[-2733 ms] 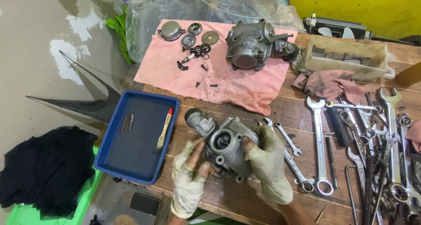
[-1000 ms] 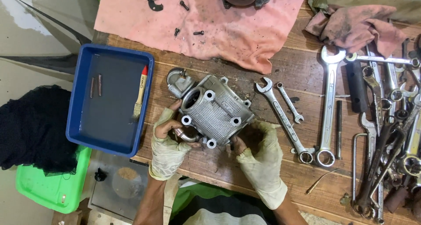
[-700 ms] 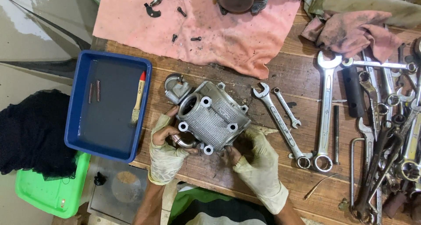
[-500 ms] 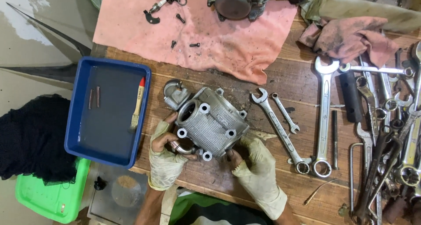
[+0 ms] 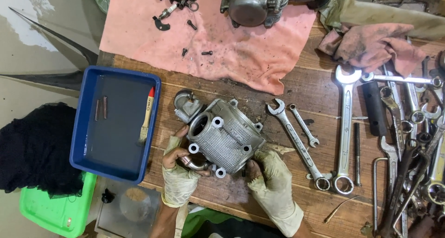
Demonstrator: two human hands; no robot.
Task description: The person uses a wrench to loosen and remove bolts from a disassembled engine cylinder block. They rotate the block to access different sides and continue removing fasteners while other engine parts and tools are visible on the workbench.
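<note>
Two hands [image 5: 227, 177] grip one cylinder block [image 5: 225, 137].

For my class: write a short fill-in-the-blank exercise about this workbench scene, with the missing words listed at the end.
1. Both gloved hands, the left hand and the right hand, grip a grey metal ______ part.
2. The paintbrush with the red-tipped handle lies in the ______ tray.
3. Small bolts are scattered on the ______ cloth spread at the bench's far side.
4. To the right of the part lie several ______.

Missing words: engine; blue; pink; spanners
</note>
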